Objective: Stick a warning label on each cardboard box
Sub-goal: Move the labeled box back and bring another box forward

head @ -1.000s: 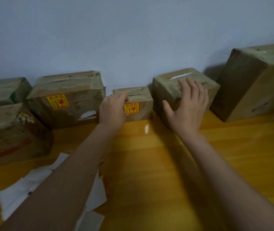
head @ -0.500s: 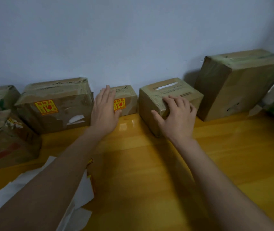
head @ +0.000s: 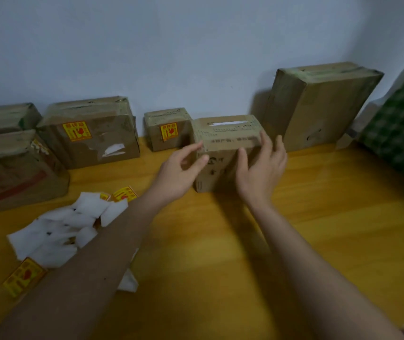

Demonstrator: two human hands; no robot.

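A mid-sized unlabelled cardboard box (head: 225, 133) stands on the yellow wooden surface, forward of the row along the wall. My right hand (head: 262, 168) grips its right front corner, thumb on the front face and fingers round the side. My left hand (head: 179, 173) is at its left front edge with fingers apart, thumb and index just touching the cardboard. A small box (head: 166, 128) and a wider box (head: 90, 133) to the left each carry a yellow warning label. The tall box (head: 318, 106) on the right shows no label. Loose yellow labels (head: 125, 193) lie near my left forearm.
Two stacked boxes (head: 12, 168) sit at the far left, the lower one with a yellow label at the frame edge. White backing papers (head: 66, 224) and another label (head: 24, 276) lie at the lower left. A green patterned object (head: 402, 133) stands at the right.
The unlabelled box has been drawn forward from the wall and turned by my right hand. My left hand left the small labelled box and came to this box's left edge. The view shifted right.
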